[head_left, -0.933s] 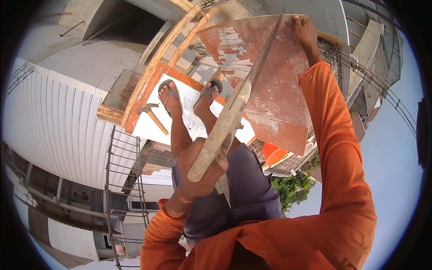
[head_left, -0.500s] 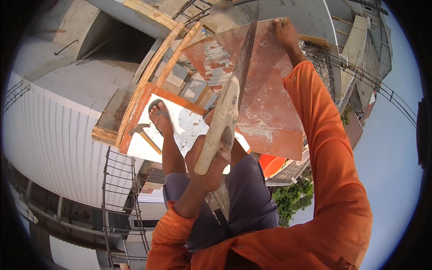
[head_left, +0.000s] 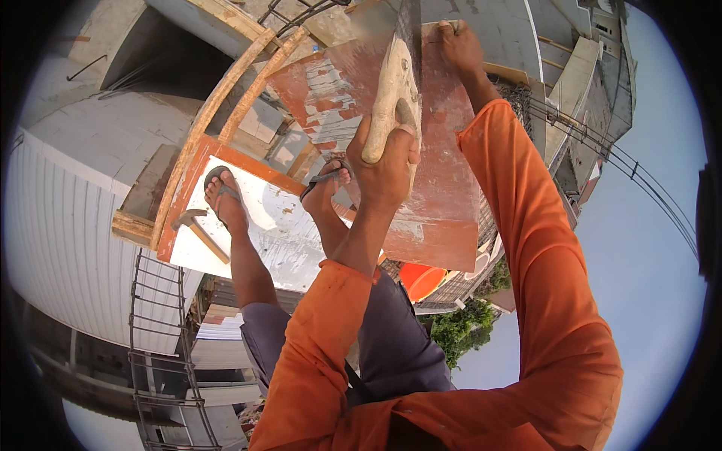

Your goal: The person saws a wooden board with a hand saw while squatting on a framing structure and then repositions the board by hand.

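Note:
My left hand [head_left: 387, 169] is closed around the pale wooden handle of a handsaw [head_left: 391, 98]. The saw's dark blade points away from me over a reddish-brown plywood board [head_left: 444, 188] with grey, flaking patches. Whether the teeth touch the board cannot be told. At the board's far edge, my right hand [head_left: 460, 51] grips it, fingers curled over the rim. A hammer [head_left: 203, 234] with a wooden handle lies on a white panel [head_left: 263, 244] framed in reddish brown, beside my sandalled left foot.
My feet stand on the white panel, high above the surroundings. Wooden beams [head_left: 218, 113] run along its left side. A rebar ladder-like frame [head_left: 162, 338] stands at lower left. An orange bucket [head_left: 421, 280] sits below the board, and cables [head_left: 632, 169] cross at right.
My left hand has pushed the saw forward, away from my body, and its arm is more stretched. The view has shifted a little; my right hand keeps its hold on the board's edge.

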Tool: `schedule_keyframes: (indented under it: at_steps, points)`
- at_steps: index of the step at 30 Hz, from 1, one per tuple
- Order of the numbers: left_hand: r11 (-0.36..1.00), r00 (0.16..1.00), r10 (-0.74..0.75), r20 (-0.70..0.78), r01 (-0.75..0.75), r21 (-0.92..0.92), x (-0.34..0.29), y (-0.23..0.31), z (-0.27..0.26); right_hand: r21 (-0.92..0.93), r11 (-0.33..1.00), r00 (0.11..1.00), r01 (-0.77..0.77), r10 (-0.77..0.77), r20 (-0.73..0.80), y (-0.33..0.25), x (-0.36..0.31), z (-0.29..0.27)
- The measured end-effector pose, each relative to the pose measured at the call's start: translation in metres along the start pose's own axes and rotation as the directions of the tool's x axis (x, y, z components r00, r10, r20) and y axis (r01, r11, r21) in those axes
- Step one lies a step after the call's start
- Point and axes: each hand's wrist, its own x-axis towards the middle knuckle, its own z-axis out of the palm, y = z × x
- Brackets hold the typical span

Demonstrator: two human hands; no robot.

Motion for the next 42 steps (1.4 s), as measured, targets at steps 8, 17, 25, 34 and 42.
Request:
schedule_keyframes:
  at_steps: [8, 17, 25, 34, 42]
  points:
    - [0.607, 0.859, 0.441, 0.261, -0.500, 0.618, -0.058, -0.010, -0.027, 0.154, 0.987, 0.997, -0.049, 0.039, 0.070, 0.027, 0.011, -0.008]
    - [0.987, 0.992, -0.071, -0.103, 0.056, -0.149, 0.054, 0.002, 0.004, -0.015, 1.000, 0.999, -0.025, 0.025, 0.033, -0.028, -0.021, 0.004]
    - [0.971, 0.994, 0.110, -0.004, -0.107, 0.212, -0.039, -0.027, -0.036, -0.036, 0.998, 0.999, -0.044, 0.044, -0.005, -0.014, -0.019, -0.027]
    - [0.886, 0.972, -0.220, 0.082, 0.234, -0.401, 0.028, -0.029, -0.018, -0.084, 0.995, 0.998, -0.050, 0.048, -0.033, -0.005, -0.007, -0.021]
    - [0.946, 0.983, -0.182, -0.001, 0.175, -0.274, 0.031, -0.015, -0.027, -0.005, 0.997, 0.997, -0.083, 0.083, 0.005, -0.018, -0.014, -0.008]
